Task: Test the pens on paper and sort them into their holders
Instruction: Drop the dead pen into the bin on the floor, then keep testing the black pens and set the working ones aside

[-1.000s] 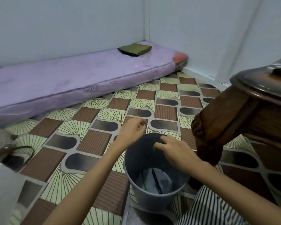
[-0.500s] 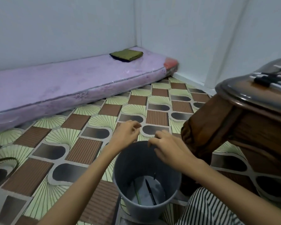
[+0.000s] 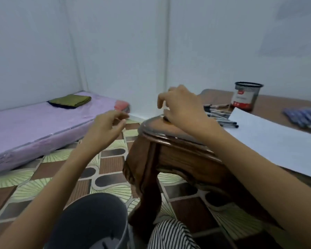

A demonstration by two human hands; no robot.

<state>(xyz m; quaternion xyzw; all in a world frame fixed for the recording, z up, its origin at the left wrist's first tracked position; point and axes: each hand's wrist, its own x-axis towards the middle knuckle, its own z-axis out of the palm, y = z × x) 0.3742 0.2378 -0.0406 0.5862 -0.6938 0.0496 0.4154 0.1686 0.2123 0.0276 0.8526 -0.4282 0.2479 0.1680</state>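
A person sits on a patterned tiled floor [image 3: 111, 166] in the corner of a pale-walled room, both bare arms stretched forward. A purple mattress [image 3: 34, 126] runs along the wall at the left of the frame. A carved wooden table fills the right, its tabletop [image 3: 280, 105] largely covered by a white sheet of paper [image 3: 276, 141] that reaches the right edge. A grey bucket [image 3: 90, 218] stands on the floor at the bottom centre, just beside the table leg and a striped garment [image 3: 169, 234].

The right hand [image 3: 183, 108] hangs over the near corner of the tabletop at centre frame, fingers curled downward above a small dark object [image 3: 166, 119] on the wood. Whether its grip has closed on that object cannot be told, since the hand hides the contact. The left hand [image 3: 106, 128] is raised left of centre, off the table and above the floor, its grip slack — fingers loosely bent, nothing in them.

A black mesh pen holder [image 3: 245, 98] with a red and white label stands upright at the far side of the tabletop, upper right. A loose heap of pens [image 3: 219, 114] lies between it and the right hand, touching the paper's far corner. A row of blue pens [image 3: 303, 117] lies at the right edge. A folded green cloth [image 3: 70, 101] rests on the mattress's far end.
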